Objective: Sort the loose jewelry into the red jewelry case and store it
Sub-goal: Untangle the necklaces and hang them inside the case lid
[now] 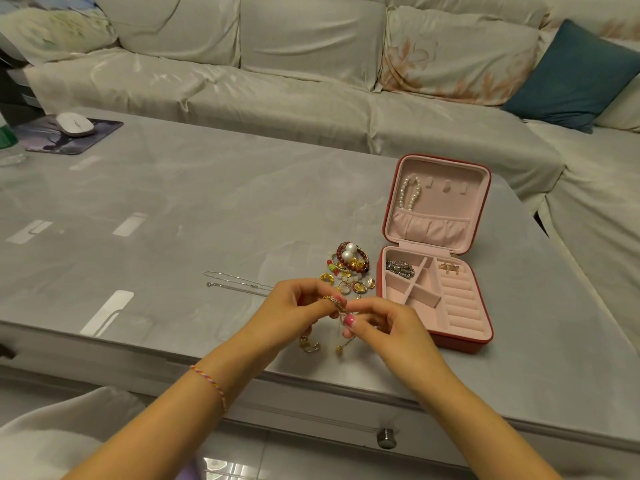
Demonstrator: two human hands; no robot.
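Note:
The red jewelry case (481, 327) lies open on the grey table, pink inside. A pearl bracelet (411, 191) hangs in its lid, a silver chain (400, 268) fills a left compartment, and a gold ring (449, 267) sits in the ring rolls. A pile of loose jewelry (348, 268) lies left of the case, and a thin silver necklace (235, 284) is stretched out further left. My left hand (301, 306) and my right hand (381, 327) meet in front of the pile, both pinching a gold chain piece (337, 306) whose ends dangle to the table (310, 345).
A white mouse (75, 124) rests on a dark mouse pad (69, 136) at the far left of the table (207, 209). A covered sofa (277, 81) with a teal cushion (571, 74) runs behind and to the right. A drawer knob (386, 438) sticks out below the table's front edge.

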